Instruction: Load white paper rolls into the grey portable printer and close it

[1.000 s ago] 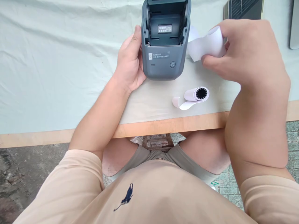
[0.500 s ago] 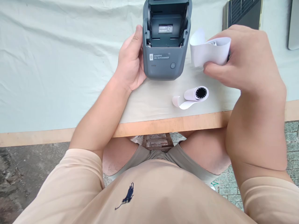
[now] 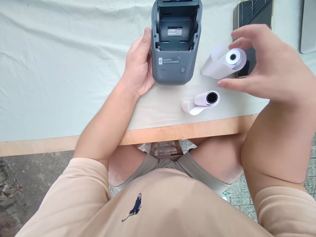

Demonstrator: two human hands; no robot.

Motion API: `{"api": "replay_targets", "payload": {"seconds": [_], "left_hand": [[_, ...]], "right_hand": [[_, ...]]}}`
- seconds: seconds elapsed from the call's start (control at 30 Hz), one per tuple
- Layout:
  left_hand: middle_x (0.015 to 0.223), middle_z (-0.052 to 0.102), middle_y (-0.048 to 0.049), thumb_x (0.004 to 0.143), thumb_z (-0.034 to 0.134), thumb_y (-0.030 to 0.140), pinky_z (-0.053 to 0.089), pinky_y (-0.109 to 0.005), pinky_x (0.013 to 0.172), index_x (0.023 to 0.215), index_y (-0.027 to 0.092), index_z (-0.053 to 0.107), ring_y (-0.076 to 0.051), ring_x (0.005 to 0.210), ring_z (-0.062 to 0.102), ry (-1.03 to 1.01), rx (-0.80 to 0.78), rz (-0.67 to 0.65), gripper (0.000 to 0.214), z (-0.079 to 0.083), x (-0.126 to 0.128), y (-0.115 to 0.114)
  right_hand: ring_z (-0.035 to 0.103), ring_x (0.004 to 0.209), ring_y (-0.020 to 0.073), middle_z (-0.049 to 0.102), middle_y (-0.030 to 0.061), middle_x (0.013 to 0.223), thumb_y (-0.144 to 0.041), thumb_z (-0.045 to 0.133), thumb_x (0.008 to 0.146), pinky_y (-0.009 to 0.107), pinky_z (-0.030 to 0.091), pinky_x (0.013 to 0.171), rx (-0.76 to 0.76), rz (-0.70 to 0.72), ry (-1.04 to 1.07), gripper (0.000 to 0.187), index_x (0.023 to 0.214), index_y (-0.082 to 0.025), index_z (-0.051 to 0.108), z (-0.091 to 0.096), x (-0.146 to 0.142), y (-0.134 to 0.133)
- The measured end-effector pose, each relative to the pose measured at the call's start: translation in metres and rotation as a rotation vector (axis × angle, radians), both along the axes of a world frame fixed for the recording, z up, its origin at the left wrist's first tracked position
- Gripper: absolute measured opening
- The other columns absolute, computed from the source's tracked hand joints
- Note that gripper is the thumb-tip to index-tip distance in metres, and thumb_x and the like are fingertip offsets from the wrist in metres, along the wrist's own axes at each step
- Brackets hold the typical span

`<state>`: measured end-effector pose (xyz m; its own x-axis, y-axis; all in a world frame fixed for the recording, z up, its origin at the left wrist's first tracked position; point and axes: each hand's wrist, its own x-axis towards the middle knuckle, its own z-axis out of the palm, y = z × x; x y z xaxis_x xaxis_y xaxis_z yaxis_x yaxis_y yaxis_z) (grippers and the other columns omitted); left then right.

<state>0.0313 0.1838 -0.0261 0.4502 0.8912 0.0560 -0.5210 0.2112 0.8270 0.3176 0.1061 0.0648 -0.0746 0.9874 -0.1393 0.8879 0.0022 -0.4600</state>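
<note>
A grey label printer [image 3: 172,62] stands on the table with its lid up and its paper bay empty. My left hand [image 3: 138,65] is wrapped against the printer's left side, thumb along the casing. My right hand [image 3: 266,65] hovers to the right of the printer with its fingers spread. A white paper roll [image 3: 230,59] with a loose tail sits inside the curve of that hand, its end facing me. Thumb and forefinger stand clear of it. A second white paper roll [image 3: 206,99] with a dark core lies near the table's front edge.
A pale cloth [image 3: 61,75] covers the table, and its wooden front edge [image 3: 172,131] shows below. A dark phone [image 3: 251,19] lies at the back right, partly behind my right hand. A grey flat object [image 3: 308,26] lies at the far right edge.
My right hand has swung right and opened its fingers. The paper roll it gripped has turned end-on toward me and now sits lower. The left hand and printer stayed put.
</note>
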Motion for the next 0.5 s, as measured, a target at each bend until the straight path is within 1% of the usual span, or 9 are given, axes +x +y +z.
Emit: {"api": "replay_targets", "payload": {"seconds": [0.03,0.07,0.1,0.13,0.2,0.27,0.33,0.43,0.5], "left_hand": [[0.117,0.079,-0.0106,0.11,0.042,0.045,0.061,-0.059,0.104,0.106,0.026,0.08,-0.035,0.136,0.059,-0.004,-0.007,-0.001,0.043,0.002,0.0,-0.001],[0.117,0.079,-0.0111,0.11,0.04,0.043,0.061,-0.058,0.105,0.106,0.024,0.08,-0.035,0.137,0.059,-0.011,-0.016,0.0,0.044,0.003,0.001,-0.001],[0.116,0.079,-0.0114,0.111,0.04,0.043,0.061,-0.058,0.106,0.106,0.023,0.079,-0.035,0.137,0.059,-0.019,-0.027,0.003,0.044,0.005,0.001,-0.002],[0.115,0.079,-0.0114,0.111,0.042,0.043,0.062,-0.056,0.107,0.107,0.022,0.079,-0.034,0.138,0.06,-0.028,-0.039,0.01,0.043,0.006,0.001,-0.003],[0.113,0.079,-0.0107,0.109,0.05,0.047,0.063,-0.053,0.107,0.108,0.02,0.08,-0.033,0.14,0.06,-0.045,-0.055,0.014,0.04,0.008,0.001,-0.004],[0.114,0.08,-0.0095,0.108,0.056,0.049,0.065,-0.051,0.107,0.107,0.02,0.08,-0.032,0.142,0.061,-0.047,-0.059,0.004,0.038,0.009,0.001,-0.005],[0.116,0.079,-0.0084,0.108,0.056,0.05,0.067,-0.051,0.106,0.108,0.02,0.08,-0.032,0.144,0.06,-0.041,-0.055,0.001,0.038,0.01,0.001,-0.007],[0.117,0.079,-0.0086,0.109,0.053,0.046,0.067,-0.053,0.109,0.107,0.02,0.079,-0.033,0.149,0.056,-0.03,-0.054,0.024,0.037,0.014,0.003,-0.01],[0.117,0.079,-0.0096,0.109,0.052,0.042,0.065,-0.056,0.112,0.104,0.02,0.078,-0.033,0.152,0.053,-0.017,-0.07,0.035,0.035,0.016,0.005,-0.01]], "right_hand": [[0.061,0.123,0.0332,0.066,0.0055,0.141,-0.053,0.092,0.064,0.056,0.045,0.101,0.053,0.018,0.011,0.093,0.148,-0.037,0.055,0.007,0.001,-0.006],[0.061,0.122,0.0328,0.064,0.0063,0.142,-0.062,0.086,0.071,0.055,0.046,0.097,0.117,0.031,0.025,0.083,0.144,-0.036,0.059,0.014,0.002,-0.013],[0.063,0.114,0.0305,0.066,0.007,0.136,-0.068,0.079,0.077,0.052,0.047,0.09,0.163,0.041,0.037,0.07,0.136,-0.034,0.064,0.02,0.002,-0.02],[0.064,0.1,0.0267,0.069,0.0069,0.123,-0.073,0.074,0.081,0.049,0.047,0.081,0.171,0.065,0.05,0.06,0.126,-0.034,0.068,0.025,0.001,-0.026],[0.057,0.071,0.0193,0.068,0.0031,0.092,-0.079,0.069,0.084,0.042,0.044,0.064,0.075,0.151,0.063,0.054,0.114,-0.034,0.068,0.03,-0.004,-0.036],[0.051,0.056,0.0161,0.061,-0.0012,0.073,-0.075,0.068,0.086,0.038,0.04,0.052,-0.088,0.284,0.057,0.047,0.112,-0.036,0.066,0.026,-0.011,-0.04],[0.05,0.051,0.0156,0.057,-0.0026,0.068,-0.061,0.066,0.089,0.036,0.038,0.049,-0.15,0.37,0.044,0.034,0.109,-0.035,0.065,0.018,-0.019,-0.04],[0.051,0.055,0.0166,0.053,-0.002,0.067,-0.043,0.063,0.09,0.037,0.04,0.054,-0.104,0.39,0.066,0.015,0.1,-0.032,0.066,0.011,-0.03,-0.035],[0.054,0.062,0.0187,0.056,-0.0001,0.075,-0.041,0.064,0.089,0.039,0.044,0.059,-0.034,0.382,0.102,0.013,0.097,-0.031,0.066,0.013,-0.036,-0.033]]}}
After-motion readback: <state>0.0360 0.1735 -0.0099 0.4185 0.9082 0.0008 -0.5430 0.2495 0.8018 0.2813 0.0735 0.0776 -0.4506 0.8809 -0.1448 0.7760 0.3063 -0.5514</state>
